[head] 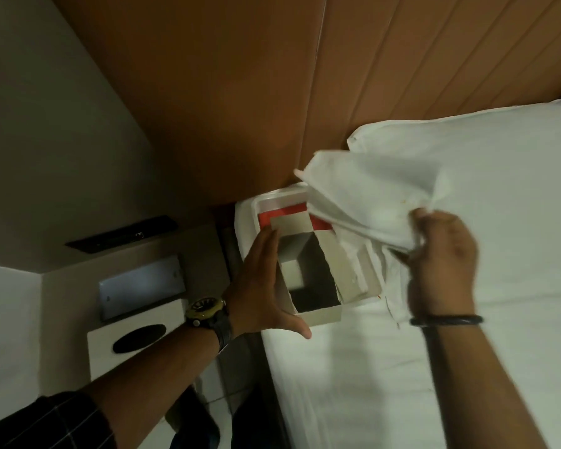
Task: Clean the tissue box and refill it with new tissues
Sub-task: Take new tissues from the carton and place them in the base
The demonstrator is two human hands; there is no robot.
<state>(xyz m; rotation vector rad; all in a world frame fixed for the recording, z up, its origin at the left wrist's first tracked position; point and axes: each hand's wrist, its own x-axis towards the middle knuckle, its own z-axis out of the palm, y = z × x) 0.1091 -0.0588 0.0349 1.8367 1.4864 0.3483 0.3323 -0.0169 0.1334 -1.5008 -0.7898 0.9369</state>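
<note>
Open grey cardboard tissue box sits at the near-left corner of the white bed sheet, flaps splayed, dark cavity facing up; its long axis runs roughly from the brown panelled headboard back toward the person. Left hand lies flat along the box's left wall, fingers extended, thumb hooked round the near corner: a brace, not a pinch. Right hand is closed on a bunched white cloth or tissue wad; blur makes it hard to tell which. The wad hangs above and to the right of the box, its lower edge overlapping the right flap. The cavity lies down-left of the right hand, so the right hand is the working one. A second white box with a black oval slot stands well left of the bed, untouched.
</note>
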